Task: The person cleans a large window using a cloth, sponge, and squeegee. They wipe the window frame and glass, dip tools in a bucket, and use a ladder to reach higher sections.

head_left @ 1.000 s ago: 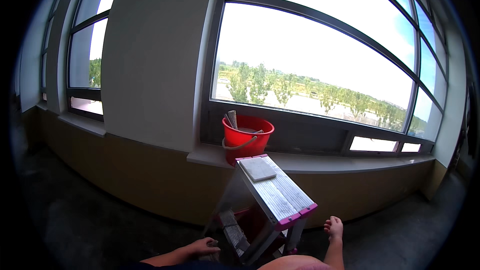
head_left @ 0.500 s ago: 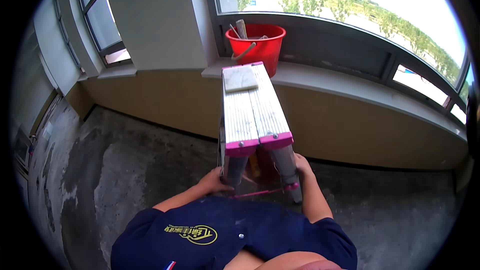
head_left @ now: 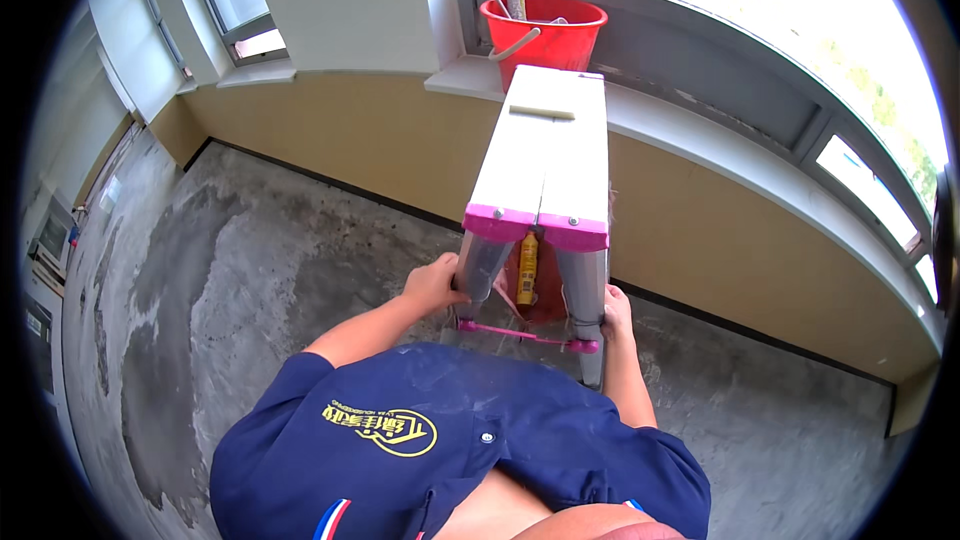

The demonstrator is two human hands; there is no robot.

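A stepladder with a pale flat top and pink end caps stands before me, its far end by the window ledge. My left hand is closed around its left grey leg. On the opposite side, my right hand grips the right leg, its fingers partly hidden behind it. A thin white slab lies on the ladder's far half. Between the legs show a yellow can and something reddish whose kind I cannot make out. Below them a pink bar spans the legs.
On the white window ledge a red bucket holds several tools, just beyond the ladder. A tan-based wall runs behind. Grey, stained concrete floor lies around me, and windows rise at left and right.
My view has tipped downward, showing more floor. Relative to the bucket, the ladder's far end has swung rightward, with both hands still on the legs.
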